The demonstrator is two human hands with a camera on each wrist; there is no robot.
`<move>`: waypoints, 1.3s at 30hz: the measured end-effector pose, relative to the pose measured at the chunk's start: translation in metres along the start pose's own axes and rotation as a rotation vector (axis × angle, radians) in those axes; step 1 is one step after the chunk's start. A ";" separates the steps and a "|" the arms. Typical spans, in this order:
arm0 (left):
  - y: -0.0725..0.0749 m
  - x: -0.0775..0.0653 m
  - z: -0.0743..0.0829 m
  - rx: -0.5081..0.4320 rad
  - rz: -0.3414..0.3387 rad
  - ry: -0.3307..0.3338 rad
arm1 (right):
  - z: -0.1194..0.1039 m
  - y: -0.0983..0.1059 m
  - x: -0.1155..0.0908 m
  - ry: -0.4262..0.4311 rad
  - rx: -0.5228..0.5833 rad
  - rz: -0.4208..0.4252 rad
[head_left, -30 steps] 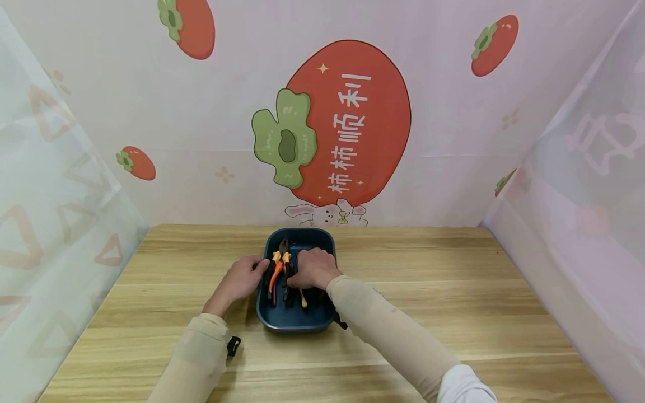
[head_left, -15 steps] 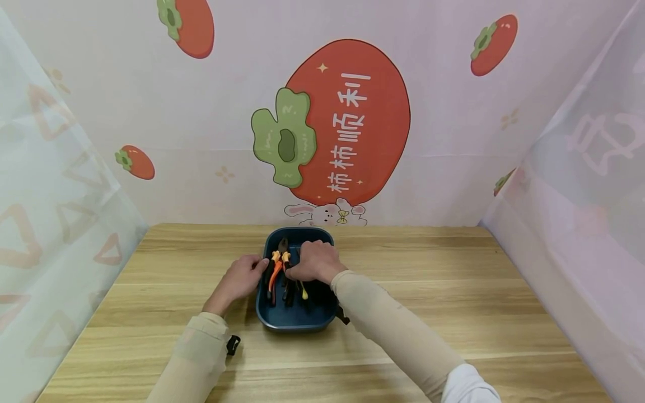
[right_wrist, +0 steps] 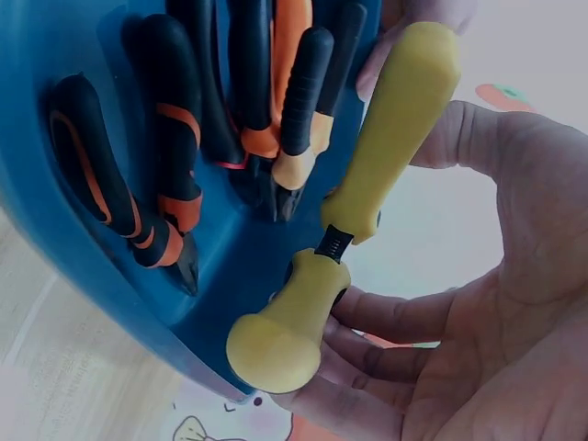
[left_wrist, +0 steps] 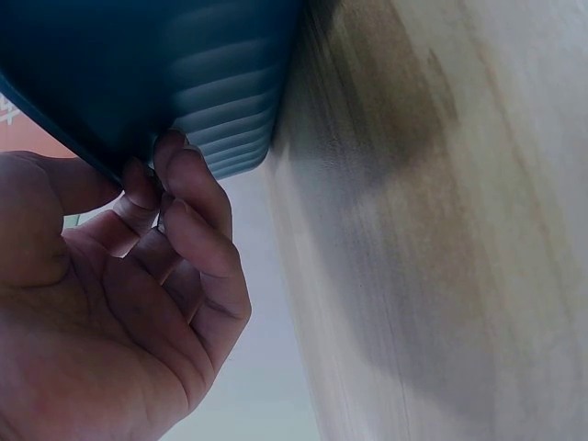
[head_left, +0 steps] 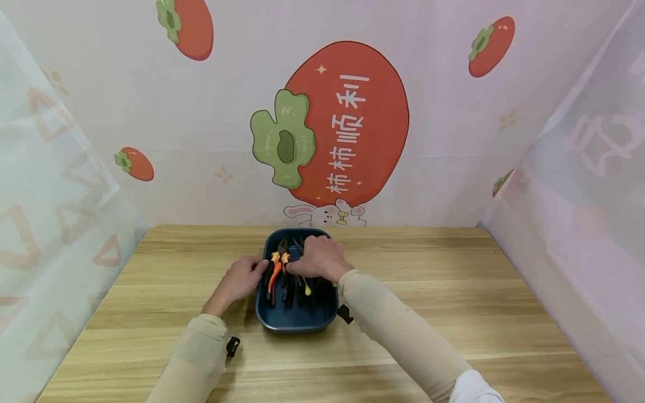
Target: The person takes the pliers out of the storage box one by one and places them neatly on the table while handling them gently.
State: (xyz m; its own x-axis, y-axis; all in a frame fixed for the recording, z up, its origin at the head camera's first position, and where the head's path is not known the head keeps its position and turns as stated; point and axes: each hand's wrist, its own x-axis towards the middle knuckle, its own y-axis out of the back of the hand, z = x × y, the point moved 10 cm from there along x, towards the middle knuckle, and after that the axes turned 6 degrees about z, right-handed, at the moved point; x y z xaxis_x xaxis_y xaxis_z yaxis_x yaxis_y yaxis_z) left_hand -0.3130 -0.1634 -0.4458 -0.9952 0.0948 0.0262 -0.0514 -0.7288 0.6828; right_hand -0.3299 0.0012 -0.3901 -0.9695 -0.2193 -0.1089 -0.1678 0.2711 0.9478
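Note:
A dark blue tray [head_left: 297, 323] holds several pliers. My left hand [head_left: 243, 278] grips its left rim; in the left wrist view the thumb and curled fingers pinch the edge of the tray [left_wrist: 92, 73]. Over the tray's right half, my right hand [head_left: 322, 258] holds yellow-handled pliers [right_wrist: 395, 129]. Their two handles are spread, with a small spring between them, and the fingers curl against them; the hand hides their head. To the left lie pliers with orange and black handles [head_left: 276, 275]. Black-and-orange-handled pliers [right_wrist: 175, 119] rest in the tray in the right wrist view.
The tray stands on a wooden table [head_left: 428, 313] near its back edge. Behind it hangs a sheet printed with a large persimmon [head_left: 368, 129]. Pale sheets flank the left and right sides. A black buckle [head_left: 233, 346] shows at the left wrist.
My right hand has shifted slightly up and to the right, and the yellow handle has shifted a little with it. More of the tools beneath now shows. The left hand stays on the rim.

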 end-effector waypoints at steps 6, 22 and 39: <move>0.000 0.000 -0.001 -0.005 -0.003 0.006 | 0.002 0.003 -0.004 -0.012 0.030 -0.005; 0.000 0.000 0.000 0.016 0.011 -0.008 | 0.016 0.020 -0.010 0.002 0.106 0.029; 0.000 0.000 0.000 0.006 0.012 -0.011 | 0.056 0.035 -0.015 -0.060 0.145 0.091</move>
State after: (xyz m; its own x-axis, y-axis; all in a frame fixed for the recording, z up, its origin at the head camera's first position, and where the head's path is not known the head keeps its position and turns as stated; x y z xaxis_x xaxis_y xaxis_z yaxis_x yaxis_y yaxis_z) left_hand -0.3128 -0.1632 -0.4456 -0.9947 0.0939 0.0422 -0.0394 -0.7260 0.6865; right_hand -0.3316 0.0666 -0.3722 -0.9901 -0.1324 -0.0467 -0.0988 0.4209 0.9017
